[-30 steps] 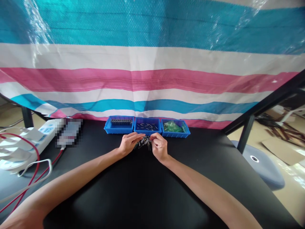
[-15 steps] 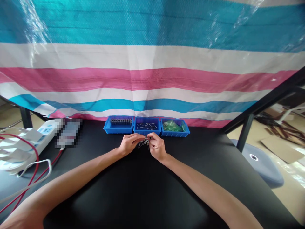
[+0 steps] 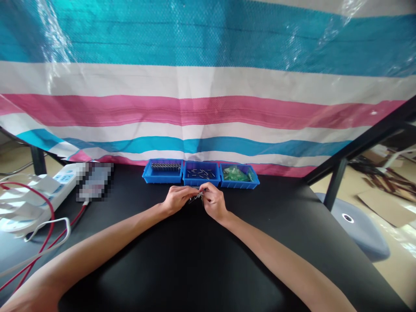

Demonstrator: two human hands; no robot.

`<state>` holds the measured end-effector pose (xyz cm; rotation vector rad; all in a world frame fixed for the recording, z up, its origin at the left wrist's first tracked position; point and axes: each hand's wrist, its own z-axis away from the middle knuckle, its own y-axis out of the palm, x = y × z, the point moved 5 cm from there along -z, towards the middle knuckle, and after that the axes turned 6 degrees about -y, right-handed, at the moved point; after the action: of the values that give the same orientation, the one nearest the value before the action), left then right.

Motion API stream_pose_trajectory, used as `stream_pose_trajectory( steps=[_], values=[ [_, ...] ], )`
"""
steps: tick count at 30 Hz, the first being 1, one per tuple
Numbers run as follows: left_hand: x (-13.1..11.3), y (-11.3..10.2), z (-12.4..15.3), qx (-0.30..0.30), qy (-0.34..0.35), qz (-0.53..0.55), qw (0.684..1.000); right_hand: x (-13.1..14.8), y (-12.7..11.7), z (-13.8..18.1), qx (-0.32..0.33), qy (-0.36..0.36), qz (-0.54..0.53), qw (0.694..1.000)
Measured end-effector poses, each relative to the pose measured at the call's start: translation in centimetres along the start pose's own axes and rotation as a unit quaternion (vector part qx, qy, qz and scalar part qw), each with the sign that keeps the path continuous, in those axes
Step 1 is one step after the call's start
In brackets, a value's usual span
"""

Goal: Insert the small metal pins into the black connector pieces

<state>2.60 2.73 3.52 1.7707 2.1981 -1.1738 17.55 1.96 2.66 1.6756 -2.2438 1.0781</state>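
Metal pieces (image 3: 196, 199), small and dark, sit between my left hand (image 3: 177, 199) and right hand (image 3: 214, 202), the fingers of both pinched on them and nearly meeting, just short of a blue middle bin (image 3: 191, 181) of thin pins (image 3: 202, 174). Beyond my left hand stands a bin of rowed cylinders (image 3: 165, 167); beyond my right, green pieces (image 3: 238, 174) fill another. My fingers hide most of what they grip, leaving its number and shape unclear.

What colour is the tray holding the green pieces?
The tray is blue; the head view shows it.
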Motion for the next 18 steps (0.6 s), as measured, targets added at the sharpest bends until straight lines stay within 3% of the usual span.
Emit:
stream_pose_trajectory(
  steps=[10,18],
  values=[
    [-0.43,-0.26,-0.02,-0.017,0.038,-0.007,0.999,-0.07,-0.09,-0.07,-0.006,0.005,-0.01,1.0],
    [-0.35,-0.11,0.0,-0.009,0.027,-0.008,1.0,0.02,-0.21,-0.19,-0.007,0.015,-0.007,1.0]
  ],
)
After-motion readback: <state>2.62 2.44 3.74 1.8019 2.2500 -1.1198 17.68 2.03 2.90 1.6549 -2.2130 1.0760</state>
